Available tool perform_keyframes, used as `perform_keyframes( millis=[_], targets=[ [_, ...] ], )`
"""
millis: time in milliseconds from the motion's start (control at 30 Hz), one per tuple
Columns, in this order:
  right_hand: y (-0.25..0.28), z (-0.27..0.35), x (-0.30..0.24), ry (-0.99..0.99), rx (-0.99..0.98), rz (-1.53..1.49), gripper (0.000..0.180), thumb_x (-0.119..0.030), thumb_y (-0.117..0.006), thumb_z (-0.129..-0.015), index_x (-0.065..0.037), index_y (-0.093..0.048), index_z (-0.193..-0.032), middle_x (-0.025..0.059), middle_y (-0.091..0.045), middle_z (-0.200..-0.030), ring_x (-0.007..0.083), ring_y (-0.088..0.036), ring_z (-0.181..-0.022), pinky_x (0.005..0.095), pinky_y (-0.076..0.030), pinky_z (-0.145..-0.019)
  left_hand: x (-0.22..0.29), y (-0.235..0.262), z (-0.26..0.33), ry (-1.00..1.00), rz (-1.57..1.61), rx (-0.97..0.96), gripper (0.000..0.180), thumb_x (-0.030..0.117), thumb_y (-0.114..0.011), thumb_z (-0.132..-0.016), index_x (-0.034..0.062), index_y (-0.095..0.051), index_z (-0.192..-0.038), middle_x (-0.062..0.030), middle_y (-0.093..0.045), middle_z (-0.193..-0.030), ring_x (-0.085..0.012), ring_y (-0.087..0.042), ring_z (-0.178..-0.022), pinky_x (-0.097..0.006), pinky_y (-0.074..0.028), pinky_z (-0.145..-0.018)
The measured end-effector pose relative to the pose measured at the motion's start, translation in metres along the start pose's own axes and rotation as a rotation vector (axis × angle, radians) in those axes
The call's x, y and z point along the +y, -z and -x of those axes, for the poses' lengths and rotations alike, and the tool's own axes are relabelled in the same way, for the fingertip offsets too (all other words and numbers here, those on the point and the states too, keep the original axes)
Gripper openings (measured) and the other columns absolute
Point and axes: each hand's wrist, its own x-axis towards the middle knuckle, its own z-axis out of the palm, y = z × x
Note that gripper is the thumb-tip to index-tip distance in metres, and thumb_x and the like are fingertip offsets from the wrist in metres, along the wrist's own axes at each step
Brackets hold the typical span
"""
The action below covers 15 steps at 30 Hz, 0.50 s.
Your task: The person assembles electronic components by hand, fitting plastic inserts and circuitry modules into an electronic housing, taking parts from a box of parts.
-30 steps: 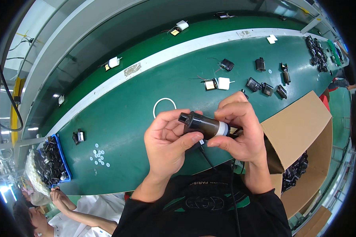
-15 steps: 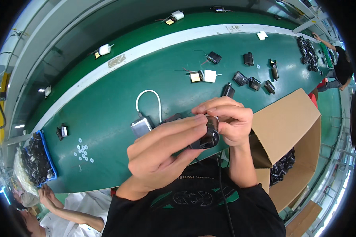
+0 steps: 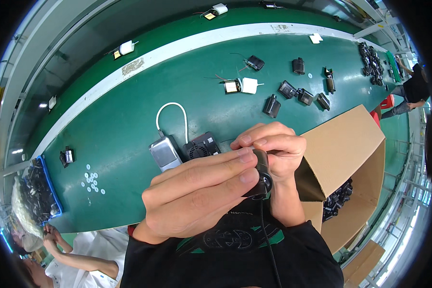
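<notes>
My left hand [image 3: 201, 192] is closed around a glossy black rounded housing [image 3: 262, 175], which I hold in front of my chest. My right hand [image 3: 273, 146] is pinched at the housing's upper end, thumb and fingers together. Whatever sits between those fingertips is too small and too hidden to name. Just beyond my left hand lie a grey power bank [image 3: 164, 152] with a looped white cable [image 3: 173, 104] and a black device with a fan grille [image 3: 202, 145]. A similar black housing [image 3: 272, 106] lies on the green table [image 3: 115, 125] past my right hand.
Several more black housings [image 3: 298, 66] and an opened white unit with wires [image 3: 248, 85] lie farther back. White washers [image 3: 92, 180] are scattered at left, near a blue bin [image 3: 53, 187]. An open carton [image 3: 343, 149] of black parts stands right. A person in white [image 3: 89, 254] works at lower left.
The housing in my left hand has shifted slightly right and down and turned a little. My right fingers stay pinched at its end. The view has shifted, baring more of the fan-grille device and nearby housing.
</notes>
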Motion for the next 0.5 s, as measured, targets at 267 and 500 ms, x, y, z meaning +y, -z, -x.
perform_keyframes(
  millis=[267, 500],
  targets=[
    [0.0022, -0.0062, -0.0070, 0.129, -0.061, 0.204, 0.030, -0.008, -0.077, -0.065, 0.009, -0.067, -0.087, 0.0212, -0.066, -0.090, 0.0338, -0.066, -0.082, 0.0392, -0.054, -0.071, -0.0020, -0.0039, 0.0017, -0.025, 0.032, 0.065, 0.032, -0.012, -0.074, -0.058, -0.0062, -0.068, -0.089, -0.0186, -0.067, -0.089, -0.0282, -0.068, -0.083, -0.031, -0.059, -0.072],
    [-0.0027, -0.0018, -0.0047, 0.128, -0.030, 0.147, 0.032, -0.010, -0.078, -0.064, 0.009, -0.067, -0.087, 0.0195, -0.066, -0.088, 0.0344, -0.066, -0.083, 0.0389, -0.054, -0.070, -0.0052, -0.0028, 0.0024, -0.046, 0.061, 0.072, 0.026, -0.011, -0.075, -0.061, -0.0052, -0.068, -0.085, -0.0176, -0.067, -0.088, -0.0276, -0.069, -0.083, -0.031, -0.059, -0.070]
  ],
)
